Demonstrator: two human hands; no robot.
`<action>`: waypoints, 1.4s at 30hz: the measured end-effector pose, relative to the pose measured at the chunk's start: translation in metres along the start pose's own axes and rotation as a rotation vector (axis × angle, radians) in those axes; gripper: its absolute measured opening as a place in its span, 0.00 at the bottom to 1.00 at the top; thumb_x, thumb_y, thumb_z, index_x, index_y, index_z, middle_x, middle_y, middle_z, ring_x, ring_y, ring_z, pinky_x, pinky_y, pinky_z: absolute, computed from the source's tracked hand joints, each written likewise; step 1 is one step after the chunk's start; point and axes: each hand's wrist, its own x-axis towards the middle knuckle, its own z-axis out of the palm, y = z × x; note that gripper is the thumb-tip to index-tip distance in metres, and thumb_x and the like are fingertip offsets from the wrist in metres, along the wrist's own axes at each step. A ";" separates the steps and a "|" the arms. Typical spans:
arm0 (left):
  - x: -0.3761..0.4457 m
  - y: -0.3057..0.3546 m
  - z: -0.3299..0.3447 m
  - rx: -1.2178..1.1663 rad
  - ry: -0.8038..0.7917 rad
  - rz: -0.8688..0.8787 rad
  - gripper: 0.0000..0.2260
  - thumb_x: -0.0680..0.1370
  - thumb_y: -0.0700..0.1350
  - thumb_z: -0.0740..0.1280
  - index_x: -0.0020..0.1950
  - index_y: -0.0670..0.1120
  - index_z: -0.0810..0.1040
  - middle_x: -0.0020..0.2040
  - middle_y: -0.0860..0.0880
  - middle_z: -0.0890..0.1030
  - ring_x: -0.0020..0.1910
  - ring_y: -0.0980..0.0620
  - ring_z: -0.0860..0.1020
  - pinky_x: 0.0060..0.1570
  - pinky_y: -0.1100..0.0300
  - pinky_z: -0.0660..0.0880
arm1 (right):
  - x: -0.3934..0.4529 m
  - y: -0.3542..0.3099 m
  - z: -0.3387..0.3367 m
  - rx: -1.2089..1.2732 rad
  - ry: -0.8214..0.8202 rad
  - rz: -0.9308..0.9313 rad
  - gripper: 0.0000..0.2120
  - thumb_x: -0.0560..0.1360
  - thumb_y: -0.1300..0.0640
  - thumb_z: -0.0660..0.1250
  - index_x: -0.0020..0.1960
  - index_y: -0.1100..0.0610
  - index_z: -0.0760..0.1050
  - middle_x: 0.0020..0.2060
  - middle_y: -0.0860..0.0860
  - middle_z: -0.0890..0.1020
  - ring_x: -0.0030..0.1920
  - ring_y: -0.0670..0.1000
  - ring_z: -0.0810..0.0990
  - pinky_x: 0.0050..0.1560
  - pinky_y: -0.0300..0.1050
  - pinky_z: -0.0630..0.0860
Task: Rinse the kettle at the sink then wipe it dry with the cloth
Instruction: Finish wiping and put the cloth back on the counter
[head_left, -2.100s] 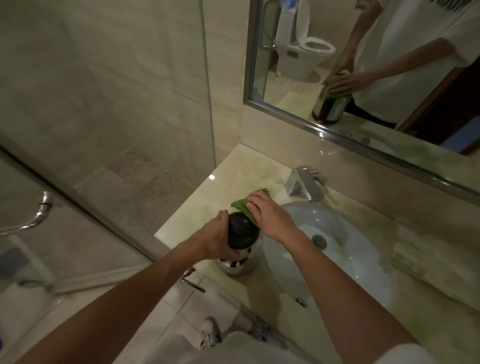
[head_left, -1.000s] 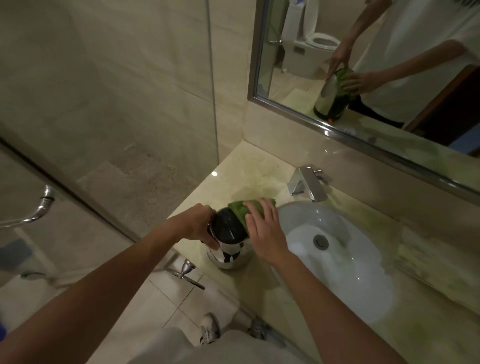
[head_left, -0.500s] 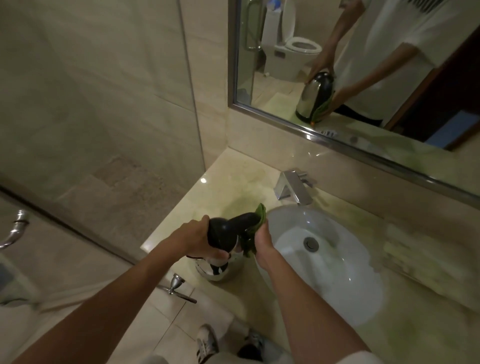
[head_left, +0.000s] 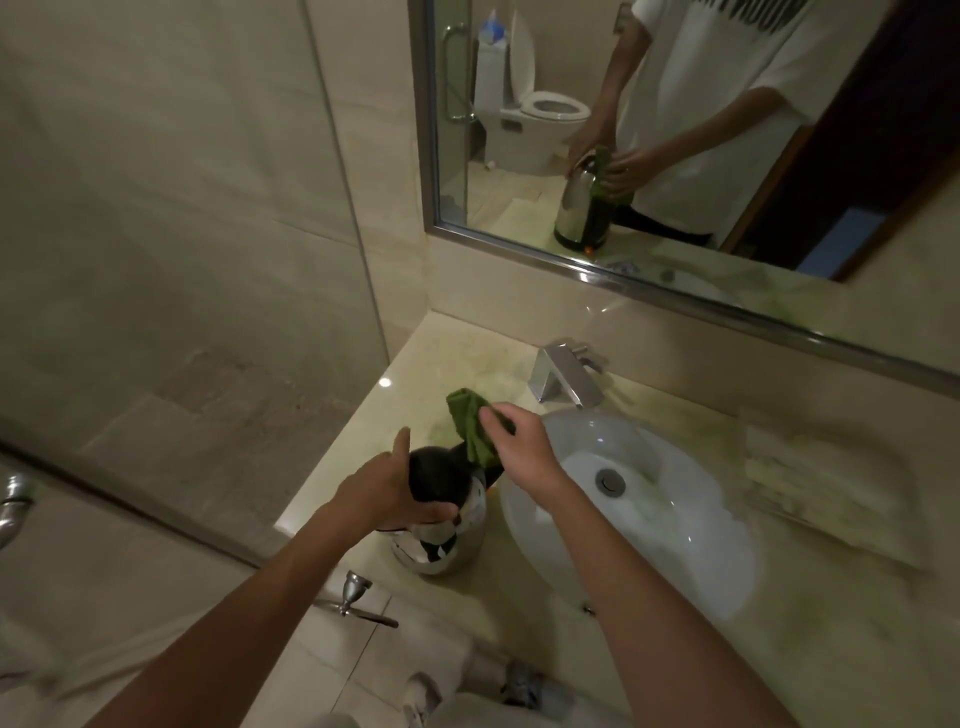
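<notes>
A shiny steel kettle with a black lid stands upright on the marble counter, just left of the white sink basin. My left hand grips the black lid from the left. My right hand holds a green cloth pressed against the far side of the kettle's top. The cloth hangs down over the lid and handle area. The kettle's handle is mostly hidden behind the cloth and my hands.
A chrome tap stands behind the basin. A large mirror on the wall reflects me and the kettle. A glass shower screen rises at the left of the counter. A chrome fitting sticks out below the counter edge.
The kettle has gone from tilted toward the sink back to upright. My right hand has risen with the cloth from the kettle's side to its top.
</notes>
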 end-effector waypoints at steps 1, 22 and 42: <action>-0.001 0.003 -0.001 -0.049 0.076 0.068 0.53 0.63 0.64 0.74 0.77 0.49 0.47 0.72 0.42 0.68 0.68 0.42 0.70 0.63 0.48 0.72 | -0.004 -0.001 -0.004 -0.004 0.033 -0.008 0.12 0.81 0.53 0.63 0.49 0.61 0.80 0.38 0.50 0.80 0.39 0.45 0.78 0.41 0.40 0.75; 0.003 0.208 0.127 -0.379 -0.076 0.566 0.02 0.75 0.39 0.66 0.45 0.40 0.74 0.37 0.42 0.80 0.35 0.46 0.81 0.35 0.59 0.79 | -0.194 0.092 -0.196 -0.105 0.340 0.502 0.14 0.75 0.49 0.72 0.49 0.62 0.80 0.35 0.53 0.81 0.31 0.48 0.77 0.34 0.41 0.75; -0.017 0.332 0.308 -0.043 -0.450 0.365 0.09 0.75 0.39 0.63 0.54 0.41 0.75 0.47 0.41 0.81 0.34 0.50 0.79 0.30 0.61 0.75 | -0.285 0.211 -0.339 -0.352 0.431 0.876 0.18 0.77 0.53 0.66 0.64 0.59 0.71 0.59 0.57 0.78 0.56 0.58 0.79 0.51 0.46 0.75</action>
